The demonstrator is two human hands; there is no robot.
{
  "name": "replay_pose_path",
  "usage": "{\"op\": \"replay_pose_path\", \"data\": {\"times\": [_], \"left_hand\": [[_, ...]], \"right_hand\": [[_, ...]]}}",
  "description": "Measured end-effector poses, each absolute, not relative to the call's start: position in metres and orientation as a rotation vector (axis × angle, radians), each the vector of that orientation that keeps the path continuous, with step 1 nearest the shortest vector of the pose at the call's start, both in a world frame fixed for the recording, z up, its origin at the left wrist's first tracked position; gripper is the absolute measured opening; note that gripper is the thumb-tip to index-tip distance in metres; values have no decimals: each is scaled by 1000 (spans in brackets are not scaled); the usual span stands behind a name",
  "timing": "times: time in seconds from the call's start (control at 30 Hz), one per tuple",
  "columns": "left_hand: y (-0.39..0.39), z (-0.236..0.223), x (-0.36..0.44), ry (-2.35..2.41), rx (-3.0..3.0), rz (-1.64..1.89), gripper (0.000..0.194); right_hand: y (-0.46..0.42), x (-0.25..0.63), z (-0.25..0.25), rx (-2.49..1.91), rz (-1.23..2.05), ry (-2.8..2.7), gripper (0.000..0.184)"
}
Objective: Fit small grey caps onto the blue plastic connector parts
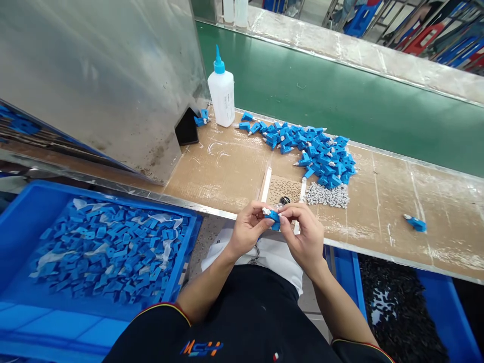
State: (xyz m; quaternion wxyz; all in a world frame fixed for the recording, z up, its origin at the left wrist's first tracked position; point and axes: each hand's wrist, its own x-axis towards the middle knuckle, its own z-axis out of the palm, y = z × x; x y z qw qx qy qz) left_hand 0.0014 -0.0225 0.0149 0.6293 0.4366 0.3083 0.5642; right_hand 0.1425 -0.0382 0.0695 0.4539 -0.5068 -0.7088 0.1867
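Left hand: my left hand (247, 227) pinches the blue part (273, 220) with thumb and fingers.

Right hand: my right hand (302, 237) pinches the same part from the other side.

Blue part: it is up in the air between my hands, just over the edge of the worktop (227, 171). A white tip pokes out on its left end.

Near my hands: a small dark round thing (285, 200) sits on a brown mat (278, 190), between two white strips (266, 184).

Grey bits: a small heap of them (327, 195) lies on the worktop, just past the mat.

Done so far: a big heap of blue parts with white tips (319, 154) lies right by the grey bits. One more (416, 223) lies off to the right, and a few (201, 118) lie by a white glue bottle (222, 93).

Left: a blue bin (192, 242) by my left arm is full of blue parts (109, 252). I can see no white tips on them.

Other bin: a blue bin (342, 277) by my right arm holds black bits (393, 307).
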Motion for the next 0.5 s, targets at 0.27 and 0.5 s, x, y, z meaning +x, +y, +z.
{"op": "replay_pose_path", "data": {"times": [0.27, 0.5], "left_hand": [[-29, 18, 7, 818, 1045, 1333, 31], [-32, 19, 7, 865, 1083, 1317, 30]], "right_hand": [[-40, 143, 68, -1257, 609, -1648, 10], [-42, 147, 69, -1294, 577, -1716, 10]]}}
